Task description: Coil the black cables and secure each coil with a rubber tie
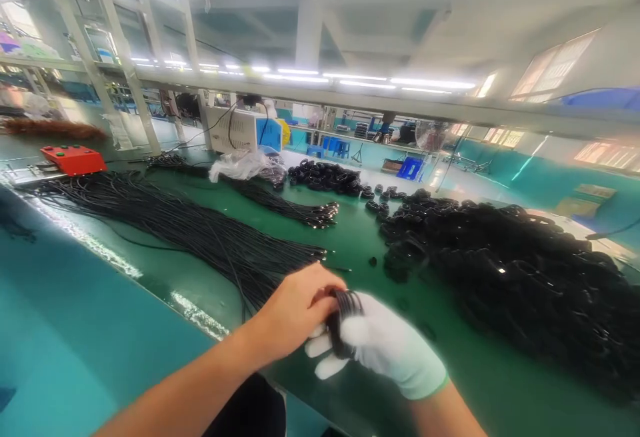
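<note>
A small coil of black cable [345,320] is held between my two hands over the front of the green table. My right hand [385,344], in a white glove, is closed around the coil, with its thumb across the loops. My bare left hand [305,304] grips the coil's upper left side, fingers bent over it; its fingertips are partly hidden. Just beyond my left hand lies a long bundle of straight black cables [200,227] with metal tips at its right end. A shorter cable bundle [285,204] lies behind it.
A large heap of coiled black cables [500,257] covers the right side, with a smaller pile [325,176] behind. A red control box [74,160] with buttons sits at left. Clear plastic bags [245,165] lie before a white and blue machine [245,130]. Metal shelf posts rise behind.
</note>
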Available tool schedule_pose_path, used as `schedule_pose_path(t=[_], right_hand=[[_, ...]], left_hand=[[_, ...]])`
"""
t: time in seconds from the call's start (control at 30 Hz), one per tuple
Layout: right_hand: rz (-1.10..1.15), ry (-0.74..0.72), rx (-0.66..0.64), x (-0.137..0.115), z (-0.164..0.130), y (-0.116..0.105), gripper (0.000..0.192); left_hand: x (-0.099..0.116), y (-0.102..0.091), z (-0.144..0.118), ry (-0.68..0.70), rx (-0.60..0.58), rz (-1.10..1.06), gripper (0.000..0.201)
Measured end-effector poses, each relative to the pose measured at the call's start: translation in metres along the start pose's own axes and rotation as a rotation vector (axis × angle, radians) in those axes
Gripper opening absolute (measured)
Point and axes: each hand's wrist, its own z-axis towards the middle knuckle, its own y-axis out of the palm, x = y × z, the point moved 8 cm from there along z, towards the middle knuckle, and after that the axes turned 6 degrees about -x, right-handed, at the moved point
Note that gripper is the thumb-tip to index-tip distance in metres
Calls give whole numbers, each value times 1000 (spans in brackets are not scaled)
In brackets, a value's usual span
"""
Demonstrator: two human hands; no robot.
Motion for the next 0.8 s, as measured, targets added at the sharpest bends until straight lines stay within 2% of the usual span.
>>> schedule_pose_path(t=[0.1, 0.3, 0.53, 0.8], right_hand=[[52, 15, -15, 7, -2, -11, 41], [47, -19, 97, 16, 0, -30, 39], [5, -29, 161, 14, 1, -27, 33], [-206, 72, 189, 18, 2, -15, 22]], left_hand=[[-10, 3, 7, -104, 10, -44, 18], [-23, 11, 16, -190, 40, 45, 15], [-46, 21, 11, -385, 21, -150, 12], [-54, 31, 7, -402, 13, -115, 7]])
